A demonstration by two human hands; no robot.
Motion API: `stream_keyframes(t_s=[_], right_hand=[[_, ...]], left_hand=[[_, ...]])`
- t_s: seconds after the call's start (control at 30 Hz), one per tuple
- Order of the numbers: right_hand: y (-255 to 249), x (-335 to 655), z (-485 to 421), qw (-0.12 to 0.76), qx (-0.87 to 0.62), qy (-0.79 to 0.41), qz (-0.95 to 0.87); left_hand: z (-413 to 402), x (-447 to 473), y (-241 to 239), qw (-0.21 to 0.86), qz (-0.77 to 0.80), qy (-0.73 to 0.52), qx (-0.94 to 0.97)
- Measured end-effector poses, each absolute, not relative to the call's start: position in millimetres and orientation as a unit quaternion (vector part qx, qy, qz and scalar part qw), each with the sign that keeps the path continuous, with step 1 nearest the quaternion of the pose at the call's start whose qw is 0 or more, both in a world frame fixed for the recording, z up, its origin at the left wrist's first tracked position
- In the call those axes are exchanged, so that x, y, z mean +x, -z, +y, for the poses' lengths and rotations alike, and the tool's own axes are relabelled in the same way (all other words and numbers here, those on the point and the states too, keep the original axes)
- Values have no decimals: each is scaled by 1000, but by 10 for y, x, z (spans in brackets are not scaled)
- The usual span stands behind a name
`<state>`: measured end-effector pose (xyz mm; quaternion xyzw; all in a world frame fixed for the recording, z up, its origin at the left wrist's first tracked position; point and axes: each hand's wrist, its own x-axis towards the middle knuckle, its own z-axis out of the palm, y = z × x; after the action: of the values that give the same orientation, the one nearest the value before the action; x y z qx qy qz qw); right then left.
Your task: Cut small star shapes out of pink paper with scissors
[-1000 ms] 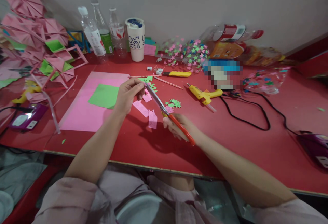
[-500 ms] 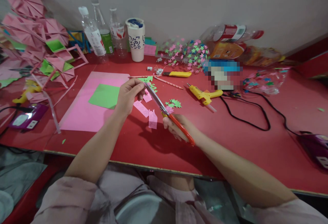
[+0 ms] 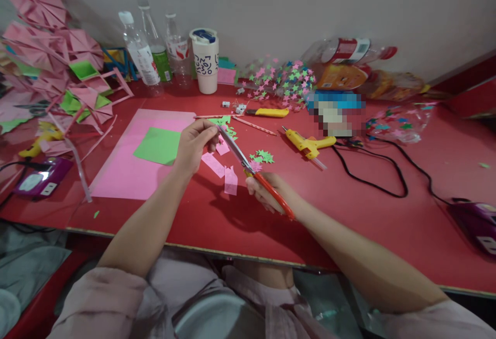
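My right hand (image 3: 269, 193) grips a pair of scissors (image 3: 273, 191) with red handles, blades pointing up and left. At the blade tips, my left hand (image 3: 197, 140) has thumb and fingers pinched together; whatever small piece lies between them is hidden. Beneath and beside the blades are pink paper strips (image 3: 231, 180), green paper scraps (image 3: 228, 127) and a small pile of green paper stars (image 3: 264, 156). A few pink stars (image 3: 256, 165) lie next to that pile, partly behind the scissors. Left of my left hand, a green paper square (image 3: 157, 145) rests on a pink sheet (image 3: 116, 179).
A yellow glue gun (image 3: 308, 143) with a black cord lies to the right, and a yellow utility knife (image 3: 267, 113) behind. Bottles (image 3: 141, 55) and a white tumbler (image 3: 205, 62) stand along the wall. Pink folded-paper models (image 3: 83, 49) fill the left. Bags of stars (image 3: 296, 83) sit at the back.
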<state>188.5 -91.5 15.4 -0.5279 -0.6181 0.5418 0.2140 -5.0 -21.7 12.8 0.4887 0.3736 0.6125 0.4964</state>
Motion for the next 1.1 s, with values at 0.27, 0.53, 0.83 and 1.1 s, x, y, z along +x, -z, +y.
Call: stream_keyframes(t_s=[0.27, 0.53, 0.83, 1.1], right_hand=[[-110, 1926, -848, 189, -506, -579, -611], [-109, 1896, -920, 223, -499, -585, -600], [-74, 1847, -965, 238, -493, -598, -585], [-109, 1815, -989, 229, -532, -578, -574]], left_hand=[[-227, -58, -130, 492, 360, -615, 499], [-249, -9, -83, 494, 327, -632, 499], [-303, 130, 0, 472, 329, -659, 484], [-296, 134, 24, 470, 332, -657, 487]])
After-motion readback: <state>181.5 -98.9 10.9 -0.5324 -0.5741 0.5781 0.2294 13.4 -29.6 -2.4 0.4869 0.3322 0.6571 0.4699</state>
